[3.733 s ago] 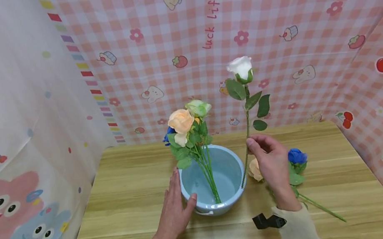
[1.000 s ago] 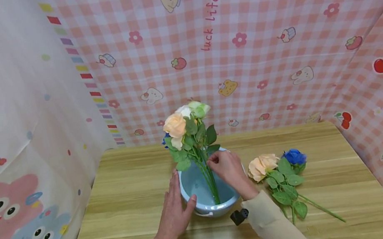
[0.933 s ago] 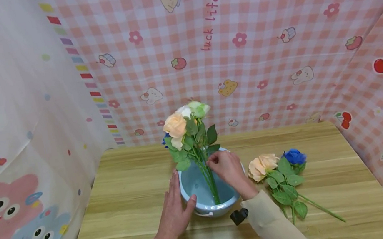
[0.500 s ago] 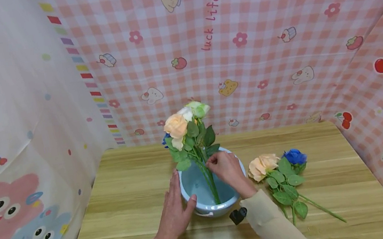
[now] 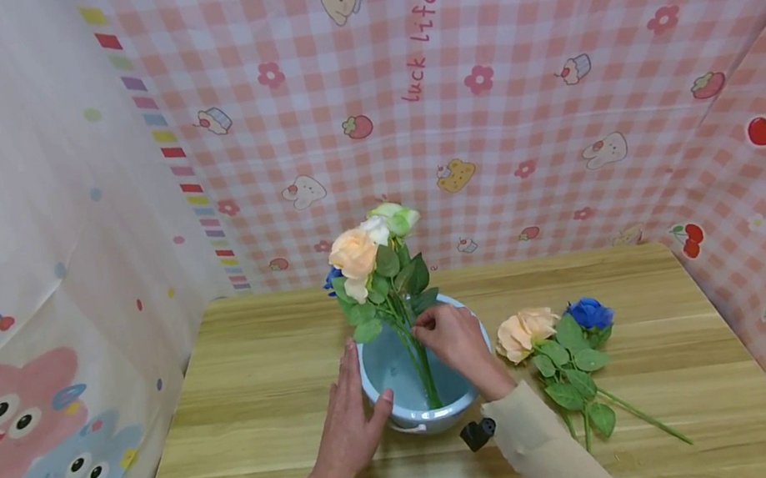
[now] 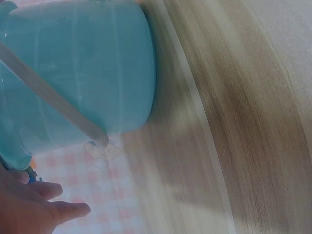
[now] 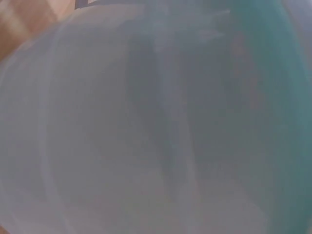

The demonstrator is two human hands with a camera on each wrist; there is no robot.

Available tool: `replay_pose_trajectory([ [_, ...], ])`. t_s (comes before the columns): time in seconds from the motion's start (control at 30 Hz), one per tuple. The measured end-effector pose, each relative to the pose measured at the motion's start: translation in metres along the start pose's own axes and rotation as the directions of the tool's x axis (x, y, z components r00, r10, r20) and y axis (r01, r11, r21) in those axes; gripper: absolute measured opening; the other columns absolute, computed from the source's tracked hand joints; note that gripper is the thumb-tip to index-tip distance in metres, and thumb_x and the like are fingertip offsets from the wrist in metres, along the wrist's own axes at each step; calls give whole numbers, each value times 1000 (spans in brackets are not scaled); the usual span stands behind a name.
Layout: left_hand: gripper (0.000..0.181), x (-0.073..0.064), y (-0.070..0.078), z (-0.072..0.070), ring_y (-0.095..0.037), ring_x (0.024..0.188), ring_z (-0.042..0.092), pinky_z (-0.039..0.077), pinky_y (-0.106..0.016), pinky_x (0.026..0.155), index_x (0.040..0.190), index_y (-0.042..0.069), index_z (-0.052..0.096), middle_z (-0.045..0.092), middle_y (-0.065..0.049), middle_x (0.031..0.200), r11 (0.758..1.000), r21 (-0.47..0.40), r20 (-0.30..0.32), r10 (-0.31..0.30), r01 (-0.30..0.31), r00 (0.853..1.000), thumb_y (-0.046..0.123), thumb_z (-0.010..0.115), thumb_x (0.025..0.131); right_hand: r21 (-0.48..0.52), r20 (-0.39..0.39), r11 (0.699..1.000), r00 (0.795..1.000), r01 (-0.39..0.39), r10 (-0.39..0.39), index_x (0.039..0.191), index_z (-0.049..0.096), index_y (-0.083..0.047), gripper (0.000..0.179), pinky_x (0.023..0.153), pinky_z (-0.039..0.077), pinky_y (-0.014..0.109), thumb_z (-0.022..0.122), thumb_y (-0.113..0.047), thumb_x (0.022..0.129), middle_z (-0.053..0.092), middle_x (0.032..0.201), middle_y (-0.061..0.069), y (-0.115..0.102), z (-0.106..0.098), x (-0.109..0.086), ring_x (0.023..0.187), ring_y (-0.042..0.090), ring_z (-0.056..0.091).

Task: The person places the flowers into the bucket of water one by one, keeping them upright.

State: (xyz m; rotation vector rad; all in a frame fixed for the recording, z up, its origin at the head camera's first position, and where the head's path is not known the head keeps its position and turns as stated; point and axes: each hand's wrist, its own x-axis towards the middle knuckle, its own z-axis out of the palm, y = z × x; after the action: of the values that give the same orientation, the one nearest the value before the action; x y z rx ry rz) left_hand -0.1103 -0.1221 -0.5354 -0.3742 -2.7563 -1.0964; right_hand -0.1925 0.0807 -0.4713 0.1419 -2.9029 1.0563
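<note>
A light blue bucket (image 5: 437, 413) stands on the wooden table, holding several artificial roses. Among their heads are a peach rose (image 5: 353, 254), a pale green rose (image 5: 399, 219), and a partly hidden blue one at the left. My right hand (image 5: 455, 341) reaches over the bucket and pinches the stem of the white rose (image 5: 376, 230), whose head sits between the peach and green ones. Against the bucket's left side rests my left hand (image 5: 349, 422), fingers extended and thumb near the rim. The right wrist view is filled by the blurred bucket wall (image 7: 97, 122).
Right of the bucket lie a peach rose (image 5: 526, 333) and a blue rose (image 5: 589, 313), with leaves and stems stretching toward the front. The bucket's handle (image 6: 53, 100) hangs down its side. A pink checked cloth (image 5: 541, 1) hangs behind the table (image 5: 233, 433).
The white rose has moved left with my right hand, from beside the bucket into the bunch. Lately its head has shifted slightly right. My left hand has stayed at the bucket.
</note>
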Motion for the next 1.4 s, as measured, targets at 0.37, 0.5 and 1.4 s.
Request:
replay_pose_trajectory([
  [0.37,86,0,1,0,-34,157,17,24,-69,118,167,7,7,12,-14,173,1000,-9,5,-12,12,1000,49,48,105,164,-76,983,995,79,-67,113,76,-2,29,81,60,41,75,-23,94,75,96,5,-1,-10,-17,89,21,72],
  [0.5,85,0,1,0,-35,157,18,24,-70,117,167,6,8,14,-17,172,1000,-5,0,-3,3,1000,48,48,105,249,-115,960,988,125,-99,120,73,-2,30,87,61,40,72,-23,98,74,109,9,3,-13,-27,100,24,72],
  [1.4,84,-1,1,0,-36,156,20,25,-71,116,167,7,7,14,-16,172,1000,11,-13,13,-12,1000,47,49,105,228,-318,920,917,320,-240,135,65,-3,38,110,44,59,58,-24,105,59,148,13,38,-33,-66,138,35,53],
])
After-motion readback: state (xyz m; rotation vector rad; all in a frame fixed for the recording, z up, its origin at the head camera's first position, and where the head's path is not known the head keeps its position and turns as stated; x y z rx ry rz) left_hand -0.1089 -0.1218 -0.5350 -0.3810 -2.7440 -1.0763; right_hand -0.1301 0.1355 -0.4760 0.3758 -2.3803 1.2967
